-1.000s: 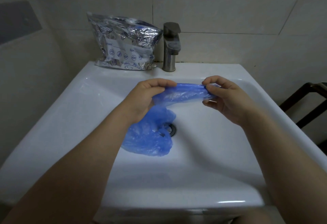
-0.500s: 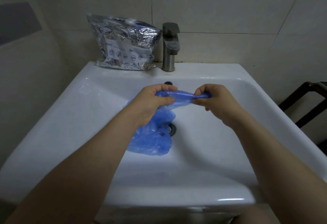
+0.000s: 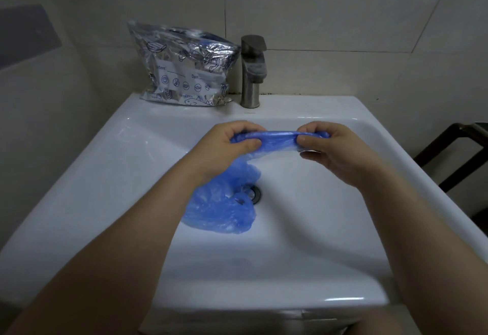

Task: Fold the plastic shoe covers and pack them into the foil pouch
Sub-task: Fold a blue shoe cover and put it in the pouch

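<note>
Nearest: white ceramic sink (image 3: 343,276), glossy front rim, shallow basin sloping to metal drain (image 3: 254,194) at centre. Loose blue shoe cover (image 3: 219,207) crumpled in basin, just left of drain and partly over it. Above basin: second shoe cover (image 3: 277,140) stretched into narrow horizontal band between both hands. Left hand (image 3: 227,147): fingers curled over band's left end, thumb pressed beneath. Right hand (image 3: 330,149): thumb and fingers pinching right end. Farther back, on sink's rear ledge: foil pouch (image 3: 182,70), crinkled silver with blue printed icons, standing upright against wall, blue material visible at its top. Just right of pouch: brushed metal faucet (image 3: 252,70). Behind: pale tiled wall (image 3: 343,17) with grey grout lines. Far right edge: dark wooden frame (image 3: 454,147) beside sink.
</note>
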The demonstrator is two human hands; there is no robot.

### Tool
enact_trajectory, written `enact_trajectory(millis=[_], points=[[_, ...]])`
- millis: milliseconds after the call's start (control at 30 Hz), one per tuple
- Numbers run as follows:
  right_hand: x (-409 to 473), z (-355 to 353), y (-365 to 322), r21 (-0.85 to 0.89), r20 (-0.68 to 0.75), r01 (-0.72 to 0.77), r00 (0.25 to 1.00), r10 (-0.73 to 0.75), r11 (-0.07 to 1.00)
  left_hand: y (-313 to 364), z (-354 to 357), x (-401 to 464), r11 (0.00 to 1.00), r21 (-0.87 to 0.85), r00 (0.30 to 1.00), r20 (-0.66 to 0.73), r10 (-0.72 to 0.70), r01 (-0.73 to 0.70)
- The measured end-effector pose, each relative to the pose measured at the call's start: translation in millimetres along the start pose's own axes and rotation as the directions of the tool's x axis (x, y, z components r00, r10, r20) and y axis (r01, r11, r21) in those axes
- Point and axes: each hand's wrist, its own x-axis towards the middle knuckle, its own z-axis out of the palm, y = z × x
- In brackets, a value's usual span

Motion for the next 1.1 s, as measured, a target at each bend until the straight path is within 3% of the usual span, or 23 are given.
enact_trajectory(millis=[100,200,367,500,800,1000,1100], points=[[-2,-2,-3,0.206,0.058,-0.038,0.998,0.027,0.978,0,-1,1,0.988,-0.151,1.000,-0.026,-0.010,0.006],[-2,4,-4,0.252,0.098,-0.045,0.995,0.021,0.967,1,2,0,0.980,-0.192,0.999,-0.013,-0.049,0.046],[0,20,3,-0.085,-0.033,-0.081,0.996,0.078,0.993,0,11,1,0.981,-0.101,0.981,-0.086,-0.175,0.166],[1,29,10,-0.252,-0.085,-0.055,0.996,0.035,0.966,-3,12,-2,0.989,-0.033,0.988,-0.059,-0.144,0.143],[-1,27,4,-0.445,-0.049,0.117,0.987,-0.155,0.888,-3,4,0,0.998,-0.006,0.994,-0.084,-0.064,0.064],[-4,18,-3,-0.388,0.042,0.155,0.988,-0.151,0.908,4,-6,-1,0.930,0.369,0.998,-0.066,0.021,0.005],[-3,13,-3,-0.437,0.048,0.157,0.987,-0.152,0.886,6,-10,-1,0.893,0.447,0.994,-0.064,0.087,-0.050]])
